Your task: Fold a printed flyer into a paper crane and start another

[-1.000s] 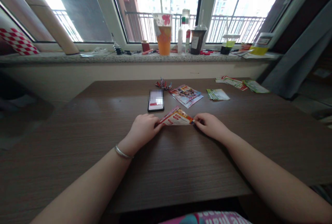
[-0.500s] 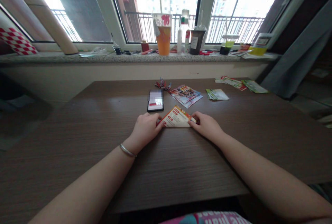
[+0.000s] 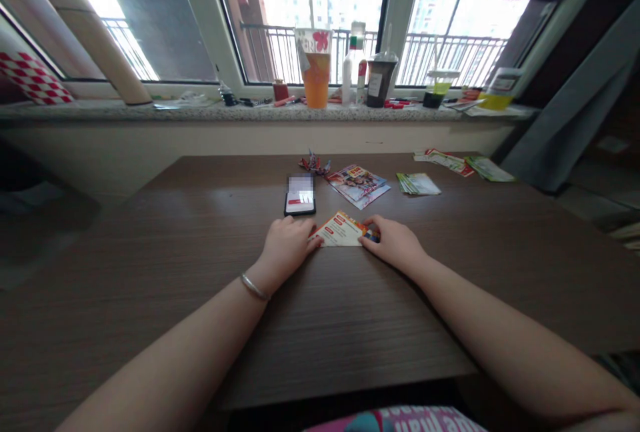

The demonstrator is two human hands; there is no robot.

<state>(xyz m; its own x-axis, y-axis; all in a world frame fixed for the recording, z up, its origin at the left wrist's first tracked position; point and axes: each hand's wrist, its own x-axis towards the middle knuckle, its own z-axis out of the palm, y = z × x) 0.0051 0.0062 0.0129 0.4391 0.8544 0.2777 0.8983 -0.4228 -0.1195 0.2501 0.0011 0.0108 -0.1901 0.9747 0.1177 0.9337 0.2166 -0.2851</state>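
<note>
A folded printed paper [image 3: 341, 231], cream with red labels and an orange edge, lies on the brown table as a low triangle with its point away from me. My left hand [image 3: 290, 242] is closed on its left corner, thumb on the near side. At the opposite corner my right hand [image 3: 395, 240] pinches the paper, and a blue and orange printed part shows under its fingers. Just beyond my left hand rests a phone [image 3: 300, 195] with a lit screen. Glossy leaflets [image 3: 358, 184] lie behind the paper.
A small folded paper piece [image 3: 315, 163] sits behind the phone. To the right are a fanned stack of green-white papers [image 3: 419, 183] and more leaflets [image 3: 489, 169]. Drink cups, including an orange one [image 3: 317, 75], and a clear bottle [image 3: 354, 69] stand on the windowsill [image 3: 200, 112].
The paper's top point has come lower and nearer to me. Both hands have drawn slightly closer together, and more blue print shows by the right fingers.
</note>
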